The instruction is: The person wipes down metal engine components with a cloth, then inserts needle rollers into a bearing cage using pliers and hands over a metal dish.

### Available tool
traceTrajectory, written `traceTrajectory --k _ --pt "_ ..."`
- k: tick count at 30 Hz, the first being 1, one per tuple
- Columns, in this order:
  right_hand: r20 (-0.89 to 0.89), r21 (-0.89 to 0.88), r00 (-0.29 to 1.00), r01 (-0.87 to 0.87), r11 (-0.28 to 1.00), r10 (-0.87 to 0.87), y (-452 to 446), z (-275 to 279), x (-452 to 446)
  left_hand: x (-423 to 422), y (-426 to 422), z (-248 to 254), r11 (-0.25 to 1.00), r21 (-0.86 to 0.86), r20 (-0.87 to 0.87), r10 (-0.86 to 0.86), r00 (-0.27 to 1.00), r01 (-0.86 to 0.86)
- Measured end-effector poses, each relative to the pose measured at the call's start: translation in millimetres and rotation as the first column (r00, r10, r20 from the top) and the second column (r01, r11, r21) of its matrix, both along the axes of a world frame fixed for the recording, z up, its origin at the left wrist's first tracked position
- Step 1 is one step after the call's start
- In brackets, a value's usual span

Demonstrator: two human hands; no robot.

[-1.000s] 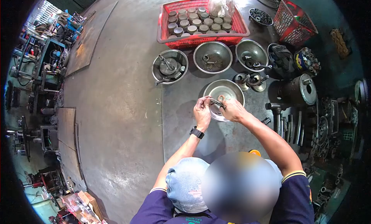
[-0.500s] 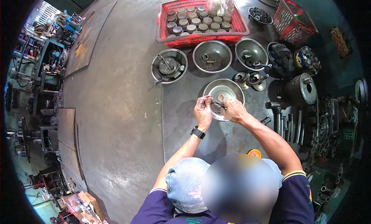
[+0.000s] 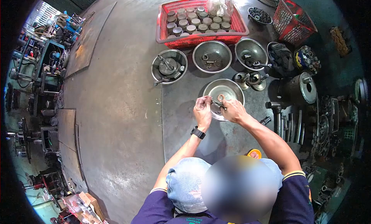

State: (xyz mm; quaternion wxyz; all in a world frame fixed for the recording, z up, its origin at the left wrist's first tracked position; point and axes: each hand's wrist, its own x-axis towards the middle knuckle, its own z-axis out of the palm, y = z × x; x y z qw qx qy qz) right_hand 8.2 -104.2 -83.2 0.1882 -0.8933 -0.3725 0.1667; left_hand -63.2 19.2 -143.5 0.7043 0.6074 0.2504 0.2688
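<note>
Over a shiny metal bowl (image 3: 234,88), both hands meet at a small dark metal part (image 3: 217,103). My left hand (image 3: 202,110), with a black watch at the wrist, pinches its left end. My right hand (image 3: 234,110) is closed around its right end, from the other side of the bowl. What exactly the part is cannot be made out. A copper-coloured ring (image 3: 221,97) shows inside the bowl just beyond the fingers. Small bits lie at the bowl's near side, partly hidden by the hands.
A red basket (image 3: 164,30) of round metal parts stands at the back. Before it are three bowls with parts (image 3: 169,66), (image 3: 212,57), (image 3: 251,54). Ring-ended pieces (image 3: 255,79) stand right of the near bowl. Metal cylinders and bars (image 3: 290,127) lie at the right.
The hands stay over the bowl with the part between them, shifted only slightly. More of the orange footwear near the right knee shows now.
</note>
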Motion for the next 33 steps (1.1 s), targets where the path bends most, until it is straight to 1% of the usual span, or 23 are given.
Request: traceTrajectory --k 3,5,6,8,10,11,12,13,15,16,17,18,19,20,21,23,25,26,27,29,31,32,33 --pt "-0.008 -0.002 1.0 0.002 1.0 -0.002 -1.2 1.6 0.5 1.2 -2.5 2.6 1.0 0.009 0.005 0.007 1.0 -0.007" --pt "-0.024 -0.023 1.0 0.001 1.0 -0.002 -1.0 0.9 0.4 2.2 -1.6 5.8 0.998 -0.067 0.04 0.015 0.999 -0.013" --pt "0.014 0.031 1.0 0.007 0.999 -0.007 0.1 -1.2 -0.4 1.7 -0.4 6.9 0.998 -0.066 0.04 0.017 0.999 -0.015" --pt "0.053 0.086 0.998 0.012 0.996 -0.016 -0.4 -2.7 -0.6 2.6 0.7 9.8 0.988 -0.149 -0.053 0.036 0.998 -0.044" --pt "0.049 0.003 0.999 -0.018 1.0 0.018 -1.0 -2.1 -0.3 3.1 -2.4 5.8 0.988 -0.149 -0.025 0.042 0.999 -0.046" --pt "0.05 0.006 0.999 -0.019 1.0 0.019 -1.0 -2.1 -0.7 2.9 -2.6 3.5 0.987 -0.151 0.0 0.051 0.999 -0.05" --pt "0.043 -0.009 0.999 -0.015 1.0 0.016 -1.8 -1.6 -2.2 2.1 -1.7 4.0 0.996 -0.07 -0.031 0.045 0.999 -0.047" --pt "0.036 -0.024 0.999 -0.01 1.0 0.011 -2.5 -0.9 -3.1 1.2 -2.6 4.3 0.996 -0.07 -0.032 0.046 0.998 -0.049" --pt "0.016 -0.079 1.0 -0.011 0.997 0.013 -1.0 2.4 -3.2 1.6 -5.6 6.3 0.966 -0.256 0.034 0.035 0.999 -0.025" --pt "-0.004 -0.133 1.0 -0.014 0.991 0.014 -0.4 3.9 -2.2 2.1 -4.6 8.2 0.966 -0.256 0.036 0.036 0.999 -0.025" --pt "-0.001 -0.133 1.0 -0.015 0.991 0.015 -1.2 2.4 -2.9 2.0 -1.7 10.4 0.934 -0.356 0.005 0.007 1.0 -0.005" --pt "0.062 -0.071 0.998 0.011 0.997 -0.007 -1.7 2.1 -5.9 1.8 0.9 11.7 0.892 -0.452 -0.023 -0.026 0.999 0.012" --pt "0.126 -0.006 0.992 0.032 0.999 -0.031 -1.8 3.0 -6.8 1.9 2.7 13.3 0.892 -0.452 -0.019 -0.023 1.0 0.012" --pt "0.061 -0.068 0.998 0.01 0.998 -0.006 -4.2 6.1 -4.3 1.9 4.8 15.3 0.849 -0.527 0.028 -0.024 0.999 0.035" --pt "0.066 -0.066 0.998 0.004 0.998 0.0 -6.2 6.1 -2.8 1.3 7.6 15.8 0.802 -0.595 0.074 -0.02 0.997 0.061" --pt "0.077 -0.025 0.997 0.03 0.999 -0.028 -16.6 1.4 -1.7 -0.3 12.8 15.6 0.802 -0.588 0.094 -0.055 0.994 0.1" --pt "0.094 -0.007 0.994 0.052 0.999 -0.052 -25.4 -6.6 2.6 -2.0 13.4 19.3 0.839 -0.533 0.02 -0.122 0.992 0.114" --pt "0.095 0.016 0.991 0.092 0.996 -0.093 -30.8 -9.9 4.7 -4.1 15.1 18.4 0.847 -0.506 0.03 -0.175 0.984 0.166" --pt "0.095 0.037 0.986 0.135 0.99 -0.138 -36.6 -11.0 6.5 -5.6 15.6 15.9 0.846 -0.508 0.027 -0.175 0.984 0.165" --pt "0.105 0.085 0.981 0.155 0.984 -0.164 -49.3 -15.2 11.2 -6.7 14.4 10.7 0.823 -0.509 0.103 -0.231 0.967 0.251" --pt "0.078 0.095 0.928 0.357 0.929 -0.364 -58.7 -8.3 13.6 -7.0 11.4 16.0 0.817 -0.511 0.119 -0.243 0.963 0.269" --pt "0.056 0.058 0.876 0.476 0.877 -0.479 -63.4 -10.8 16.9 -6.8 10.8 18.9 0.812 -0.508 0.136 -0.253 0.958 0.287" --pt "0.056 0.057 0.878 0.473 0.879 -0.476 -73.2 -19.2 21.5 -6.5 10.6 18.1 0.813 -0.509 0.136 -0.25 0.959 0.284"
